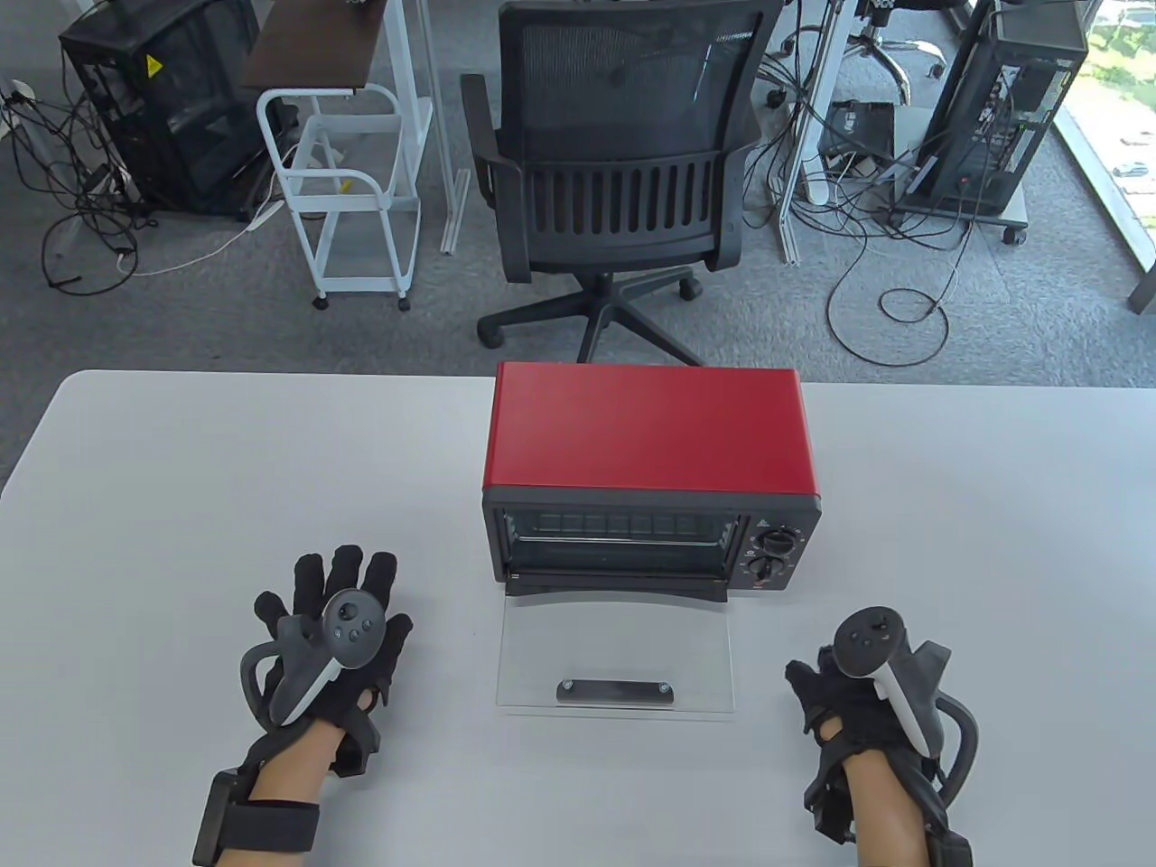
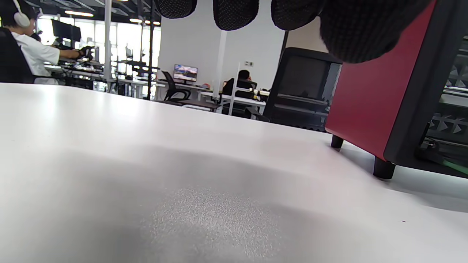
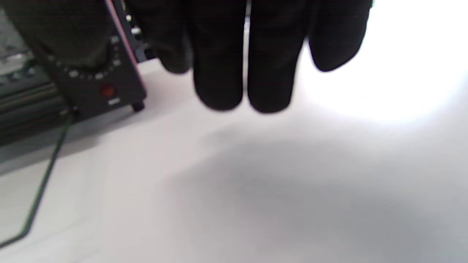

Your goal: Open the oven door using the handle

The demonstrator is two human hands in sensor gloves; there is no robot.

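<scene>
A red toaster oven [image 1: 650, 433] stands mid-table, front towards me. Its glass door [image 1: 614, 646] lies folded down flat on the table, with the dark handle [image 1: 616, 691] at its near edge. My left hand [image 1: 336, 587] rests flat on the table left of the door, fingers spread, holding nothing. My right hand [image 1: 822, 691] is right of the door, apart from it and empty; its fingers [image 3: 219, 73] hang down over bare table. The left wrist view shows the oven's red side [image 2: 365, 102], the right wrist view its knob panel [image 3: 91, 84].
The white table [image 1: 181, 470] stretches wide on both sides of the oven. A black office chair [image 1: 623, 172] stands on the floor beyond the table's far edge. A white cart [image 1: 348, 194] and computer towers stand farther back.
</scene>
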